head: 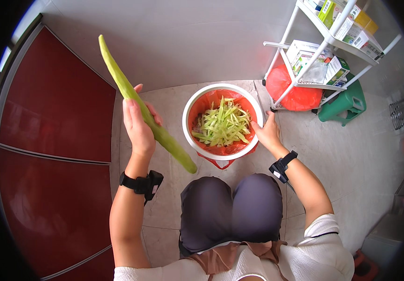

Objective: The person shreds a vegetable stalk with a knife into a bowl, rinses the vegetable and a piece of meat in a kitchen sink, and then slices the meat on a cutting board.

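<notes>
My left hand (139, 121) is wrapped around the middle of a long, pale green peeled vegetable (168, 142), which slants from upper left to lower right beside the bin. In front of my knees, a round bin with a white rim (187, 135) stands on the floor, lined with a red plastic bag (224, 150). Thin green peelings (223, 121) lie heaped inside it. At the bin's right side is my right hand (268, 131), its fingers spread and its fingertips at the rim. Nothing is seen held in it.
Dark red cabinet panels (54, 98) rise on the left. At upper right, a white shelf rack (319, 86) holds boxes, with a full red plastic bag (286, 87) low in it. A green plastic stool (349, 102) stands behind the rack. A grey wall (188, 49) lies beyond the bin.
</notes>
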Tool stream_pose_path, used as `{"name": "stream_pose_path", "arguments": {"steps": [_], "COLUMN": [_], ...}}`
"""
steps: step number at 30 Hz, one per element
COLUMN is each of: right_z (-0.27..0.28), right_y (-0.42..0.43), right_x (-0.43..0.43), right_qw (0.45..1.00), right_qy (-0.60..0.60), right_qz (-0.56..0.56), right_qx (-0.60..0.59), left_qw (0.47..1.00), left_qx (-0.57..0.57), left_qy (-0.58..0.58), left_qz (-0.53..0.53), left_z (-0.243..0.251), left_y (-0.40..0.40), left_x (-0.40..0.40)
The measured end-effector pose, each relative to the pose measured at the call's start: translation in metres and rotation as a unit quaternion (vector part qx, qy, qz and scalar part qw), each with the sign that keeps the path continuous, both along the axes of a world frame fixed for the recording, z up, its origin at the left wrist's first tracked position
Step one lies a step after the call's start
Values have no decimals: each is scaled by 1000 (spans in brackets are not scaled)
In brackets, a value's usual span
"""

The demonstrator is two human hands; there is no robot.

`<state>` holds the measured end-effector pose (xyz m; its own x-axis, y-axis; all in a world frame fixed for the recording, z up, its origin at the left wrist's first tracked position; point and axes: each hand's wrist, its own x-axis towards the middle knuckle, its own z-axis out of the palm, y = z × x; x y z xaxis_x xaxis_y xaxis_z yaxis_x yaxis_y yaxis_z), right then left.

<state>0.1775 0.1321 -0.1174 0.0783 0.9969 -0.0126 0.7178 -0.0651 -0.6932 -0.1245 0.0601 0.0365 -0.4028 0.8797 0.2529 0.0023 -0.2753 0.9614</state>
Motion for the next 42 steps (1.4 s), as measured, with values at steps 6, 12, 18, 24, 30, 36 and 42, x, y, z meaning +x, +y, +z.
{"name": "stream_pose_path", "arguments": {"steps": [6, 12, 18, 24, 30, 36, 42], "right_z": [-9, -25, -20, -19, 81, 296, 540], "right_y": [20, 52, 87, 55, -26, -35, -56], "right_x": [-37, -18, -41, -18, 24, -91, -285], "right_qw": [977, 940, 929, 971, 989, 939, 817], "right_qy": [182, 191, 171, 84, 108, 188, 411], "right_qz": [-112, -267, -299, -178, 29, 256, 403], "right_qx": [2, 93, 133, 132, 94, 131, -37], "left_qw": [994, 984, 985, 978, 943, 903, 800], "left_qx": [39, 35, 42, 21, -19, 64, 217], "left_qy": [-100, -173, -164, -179, -83, -118, -122], "left_qz": [26, 11, 37, 110, 323, 408, 545], "left_z": [33, 28, 42, 56, 134, 324, 539], "left_y": [9, 20, 29, 25, 11, -64, -184], "left_x": [-13, 4, 8, -14, -25, -78, -168]}}
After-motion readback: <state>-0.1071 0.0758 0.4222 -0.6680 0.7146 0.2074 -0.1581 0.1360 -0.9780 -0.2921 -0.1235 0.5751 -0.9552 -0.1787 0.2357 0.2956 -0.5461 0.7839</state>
